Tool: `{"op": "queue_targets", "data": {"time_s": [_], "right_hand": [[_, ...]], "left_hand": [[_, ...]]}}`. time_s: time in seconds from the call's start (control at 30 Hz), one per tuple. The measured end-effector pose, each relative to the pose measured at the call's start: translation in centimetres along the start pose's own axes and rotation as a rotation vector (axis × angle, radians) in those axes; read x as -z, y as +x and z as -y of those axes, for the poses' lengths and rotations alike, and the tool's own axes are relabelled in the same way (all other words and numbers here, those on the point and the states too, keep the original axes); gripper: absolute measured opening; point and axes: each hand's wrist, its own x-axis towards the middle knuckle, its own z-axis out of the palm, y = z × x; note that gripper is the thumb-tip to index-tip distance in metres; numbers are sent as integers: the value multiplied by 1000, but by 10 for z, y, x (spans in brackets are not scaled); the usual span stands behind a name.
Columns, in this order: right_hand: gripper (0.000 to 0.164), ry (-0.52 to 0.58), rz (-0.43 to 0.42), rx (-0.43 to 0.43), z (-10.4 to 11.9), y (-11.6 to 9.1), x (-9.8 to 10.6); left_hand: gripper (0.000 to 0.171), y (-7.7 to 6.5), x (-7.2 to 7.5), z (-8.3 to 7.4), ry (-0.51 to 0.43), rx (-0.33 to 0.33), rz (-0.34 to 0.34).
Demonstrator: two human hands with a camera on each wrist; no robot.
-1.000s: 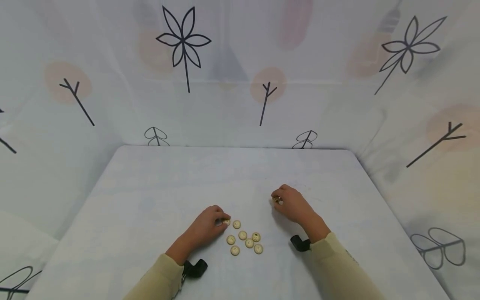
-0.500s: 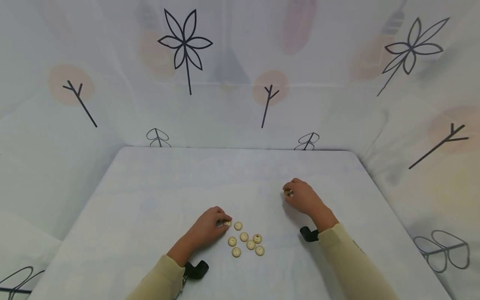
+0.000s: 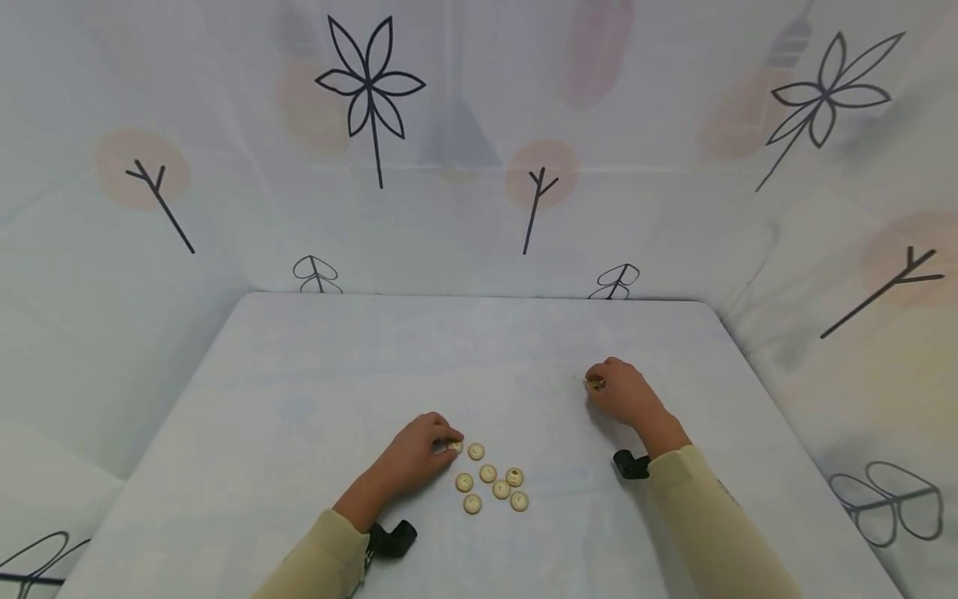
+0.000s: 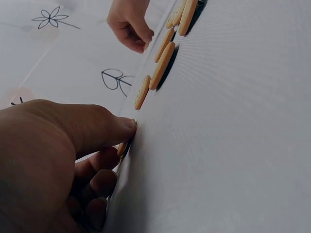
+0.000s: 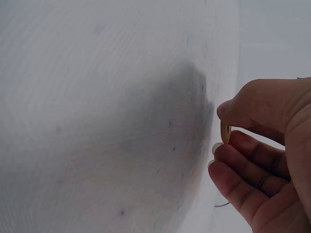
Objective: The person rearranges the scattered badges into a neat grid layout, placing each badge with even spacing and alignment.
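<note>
Several round tan discs with raised rims and small marks on their faces lie loosely grouped on the white table [image 3: 337,366]. At the far left of the group, my left hand [image 3: 413,453] pinches one disc [image 3: 456,447] between thumb and fingers, low at the tabletop. Another disc [image 3: 476,452] lies just right of those fingertips. My right hand [image 3: 621,393], off to the right and farther back, holds a tan disc [image 5: 225,132] edge-on between thumb and fingers, close over the cloth. Much of this held disc is hidden by the fingers in the head view.
Nearest the person in the group are two discs, one at the left [image 3: 472,504] and one at the right [image 3: 520,501]. One disc [image 3: 514,477] has a dark centre. White cloth with printed leaves [image 3: 368,83] surrounds the table's back and sides. Each wrist carries a black camera mount [image 3: 392,539].
My right hand has moved to the right and slightly back with its disc. The left hand and the discs on the table keep their places; the head view shifted a little.
</note>
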Motion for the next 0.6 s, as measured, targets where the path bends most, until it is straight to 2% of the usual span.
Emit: {"op": "queue_targets", "data": {"time_s": [0.27, 0.6], "right_hand": [[23, 2, 8, 5, -11, -2, 0], [23, 13, 27, -27, -11, -3, 2]], "left_hand": [[23, 0, -2, 1, -3, 5, 0], [23, -2, -3, 1, 3, -6, -17]]}}
